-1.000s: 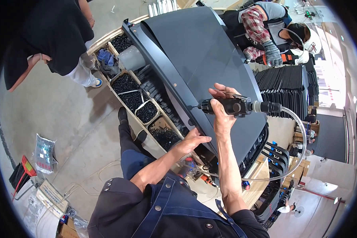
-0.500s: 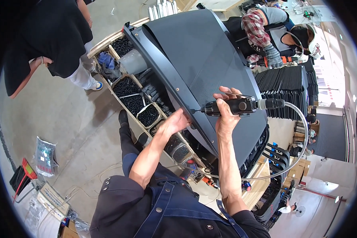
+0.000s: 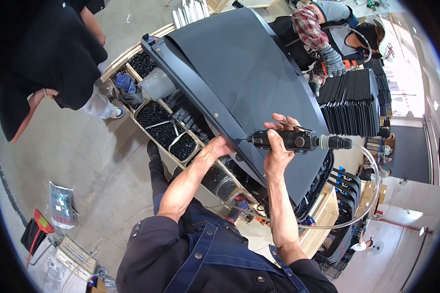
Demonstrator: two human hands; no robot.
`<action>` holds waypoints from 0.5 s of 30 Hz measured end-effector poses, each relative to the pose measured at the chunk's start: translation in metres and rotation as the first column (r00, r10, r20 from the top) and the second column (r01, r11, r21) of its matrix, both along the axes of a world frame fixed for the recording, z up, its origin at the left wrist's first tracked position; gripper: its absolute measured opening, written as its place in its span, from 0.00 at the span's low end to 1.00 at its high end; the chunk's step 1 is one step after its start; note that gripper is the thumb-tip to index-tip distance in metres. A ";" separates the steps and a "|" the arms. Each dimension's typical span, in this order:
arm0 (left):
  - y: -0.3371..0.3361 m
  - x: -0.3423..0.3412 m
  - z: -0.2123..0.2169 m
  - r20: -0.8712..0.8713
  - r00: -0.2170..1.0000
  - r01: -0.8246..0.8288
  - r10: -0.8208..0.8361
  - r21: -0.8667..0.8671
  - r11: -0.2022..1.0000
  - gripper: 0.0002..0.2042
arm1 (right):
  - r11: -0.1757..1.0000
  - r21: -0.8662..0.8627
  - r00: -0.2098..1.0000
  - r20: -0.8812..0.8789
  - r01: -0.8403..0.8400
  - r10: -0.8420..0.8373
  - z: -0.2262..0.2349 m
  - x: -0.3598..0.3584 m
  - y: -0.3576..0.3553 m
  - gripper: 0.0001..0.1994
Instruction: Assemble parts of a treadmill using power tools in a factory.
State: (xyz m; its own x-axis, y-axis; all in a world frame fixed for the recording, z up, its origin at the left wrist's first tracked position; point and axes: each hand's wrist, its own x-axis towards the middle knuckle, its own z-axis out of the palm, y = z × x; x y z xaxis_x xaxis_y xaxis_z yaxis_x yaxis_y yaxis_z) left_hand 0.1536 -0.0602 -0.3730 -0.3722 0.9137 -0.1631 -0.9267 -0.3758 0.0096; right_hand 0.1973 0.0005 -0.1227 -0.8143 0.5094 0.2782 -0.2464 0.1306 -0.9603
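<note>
A large dark grey panel (image 3: 230,58) with a folded rim lies tilted before me. My right hand (image 3: 277,152) is closed round a black air screwdriver (image 3: 303,141), its bit pointing left at the panel's near rim. My left hand (image 3: 221,147) is at that rim just below the bit. Its fingers reach under the edge and are mostly hidden, so their grip cannot be made out. Small brass-coloured fittings dot the rim. A clear air hose (image 3: 375,180) curves down from the back of the screwdriver.
Below the panel, a wooden frame holds bins of black screws (image 3: 154,117) and a grey plastic cup (image 3: 157,84). A gloved co-worker (image 3: 332,61) works across the panel, beside stacked black sheets (image 3: 349,102). Another person (image 3: 49,58) stands at the left. A plastic-wrapped pack (image 3: 62,205) lies on the floor.
My left hand has slid slightly further under the rim. The screwdriver stays in my right hand with its bit at the rim. The co-worker's gloved hand has shifted slightly.
</note>
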 end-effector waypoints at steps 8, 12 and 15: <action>-0.010 0.016 0.032 0.029 0.996 -0.081 0.082 -0.056 0.995 0.17 | 0.999 -0.013 0.998 -0.038 0.048 -0.049 0.000 -0.009 0.001 0.25; -0.077 0.015 0.052 -0.125 0.986 -0.149 0.108 -0.381 0.912 0.28 | 1.000 -0.023 1.000 -0.022 0.016 -0.016 0.004 -0.006 -0.004 0.27; -0.115 -0.024 0.104 -0.295 0.922 -0.360 0.249 -0.422 0.832 0.37 | 0.999 -0.035 0.999 -0.044 0.029 -0.031 0.008 -0.001 -0.004 0.27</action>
